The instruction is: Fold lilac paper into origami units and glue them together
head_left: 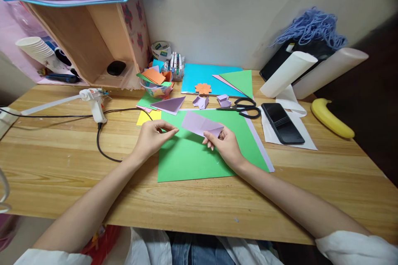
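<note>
My right hand (225, 145) pinches a folded strip of purple paper (199, 124) at its right end, thumb on top, above a green paper sheet (199, 157). Just left of the strip, my left hand (154, 136) has its thumb and forefinger together, apart from the paper, with nothing visible between them. Beyond the hands lie a purple paper triangle (169, 104), two small folded purple pieces, one being a purple paper piece (200, 102), and an orange paper flower (203, 88). Black-handled scissors (245, 107) rest at the green sheet's far right corner.
A glue gun (95, 105) stands at left, its black cable running across the table. Behind are a tub of paper scraps (157, 85), markers (175, 64) and an open box (77, 41). At right are a phone (282, 123), a banana (332, 118) and paper rolls (289, 73).
</note>
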### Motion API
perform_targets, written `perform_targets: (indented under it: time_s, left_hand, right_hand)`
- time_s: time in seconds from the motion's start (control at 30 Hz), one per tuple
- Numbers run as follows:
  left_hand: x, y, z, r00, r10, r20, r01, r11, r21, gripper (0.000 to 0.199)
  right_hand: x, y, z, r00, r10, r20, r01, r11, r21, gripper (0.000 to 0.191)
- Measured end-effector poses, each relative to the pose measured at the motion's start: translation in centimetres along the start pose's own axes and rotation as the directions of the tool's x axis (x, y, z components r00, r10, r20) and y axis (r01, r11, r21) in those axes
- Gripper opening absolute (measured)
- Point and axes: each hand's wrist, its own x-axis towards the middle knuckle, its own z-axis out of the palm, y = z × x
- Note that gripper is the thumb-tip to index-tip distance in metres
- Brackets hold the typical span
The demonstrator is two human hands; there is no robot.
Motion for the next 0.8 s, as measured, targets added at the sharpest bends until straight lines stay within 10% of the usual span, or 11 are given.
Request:
perform_targets:
  time_s: [0.8]
  left_hand:
    - [0.19, -0.92, 0.31, 0.999, -0.047, 0.025, 0.049, 0.997, -0.064, 0.027]
  right_hand:
    - [0.12, 0.2, -0.09, 1.0, -0.01, 0.011, 0.01, 1.0, 0.019, 0.032]
